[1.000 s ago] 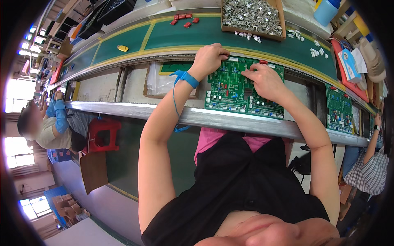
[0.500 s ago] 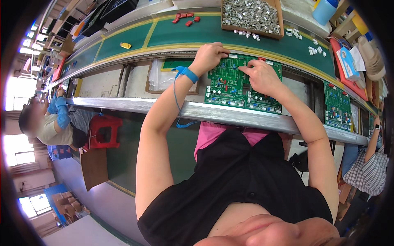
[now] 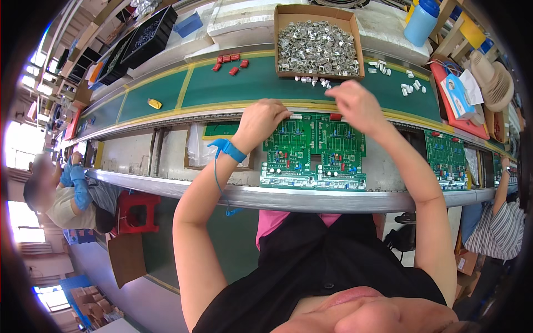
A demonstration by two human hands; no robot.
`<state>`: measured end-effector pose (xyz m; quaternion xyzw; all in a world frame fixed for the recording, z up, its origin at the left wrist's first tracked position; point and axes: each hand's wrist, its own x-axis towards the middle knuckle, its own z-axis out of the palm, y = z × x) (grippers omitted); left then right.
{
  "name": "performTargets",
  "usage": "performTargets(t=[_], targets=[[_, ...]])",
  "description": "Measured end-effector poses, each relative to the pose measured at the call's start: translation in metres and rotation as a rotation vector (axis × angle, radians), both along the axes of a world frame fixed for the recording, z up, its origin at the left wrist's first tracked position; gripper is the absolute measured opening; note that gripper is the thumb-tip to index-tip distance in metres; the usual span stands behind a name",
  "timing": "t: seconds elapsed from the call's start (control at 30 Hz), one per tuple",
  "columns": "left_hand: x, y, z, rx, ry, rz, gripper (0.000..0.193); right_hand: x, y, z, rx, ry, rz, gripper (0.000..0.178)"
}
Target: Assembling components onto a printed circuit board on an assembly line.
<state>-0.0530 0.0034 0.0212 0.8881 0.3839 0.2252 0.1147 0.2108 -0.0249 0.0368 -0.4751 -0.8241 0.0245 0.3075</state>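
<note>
A green circuit board (image 3: 288, 147) lies across the rails in front of me, with white connectors along its near edge and small red, white and blue parts on it. My left hand (image 3: 260, 125), with a blue strap round the wrist, is at its far left corner. Those fingers are pressed together beside a white connector (image 3: 296, 117); what they pinch, if anything, is hidden. My right hand (image 3: 358, 108) hovers over the board's far edge, thumb and forefinger a little apart, slightly blurred. Nothing shows between them. Just beyond its fingertips lie loose white connectors (image 3: 313, 82).
Behind the green belt (image 3: 222, 89) stands a cardboard box (image 3: 361, 55) of small metallic parts. Red components (image 3: 234, 71) and a yellow piece (image 3: 155, 104) lie on the belt. Another board (image 3: 444, 158) sits to the right. The metal rail (image 3: 233, 197) runs before me; co-workers sit at both sides.
My right hand has lifted off the board and moved toward the white connectors on the belt. The left stays at the board's far left corner. The whole view has shifted.
</note>
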Motion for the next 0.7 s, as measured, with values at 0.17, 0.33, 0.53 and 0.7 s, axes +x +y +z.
performTargets(t=[0.17,0.33,0.53,0.7], targets=[[0.034,0.039,0.019,0.099,-0.223,0.044,0.016,0.035,0.071,-0.001,0.103,-0.077,-0.148,0.017],[0.087,0.085,0.012,0.068,-0.239,0.01,0.024,0.033,0.098,-0.01,0.057,-0.115,-0.193,0.026],[0.116,0.108,0.005,0.12,-0.014,-0.023,0.031,0.018,0.109,-0.007,-0.005,-0.192,-0.208,0.034],[0.119,0.109,0.002,0.039,0.024,0.088,0.023,0.022,0.112,-0.012,0.08,-0.17,-0.187,0.019]])
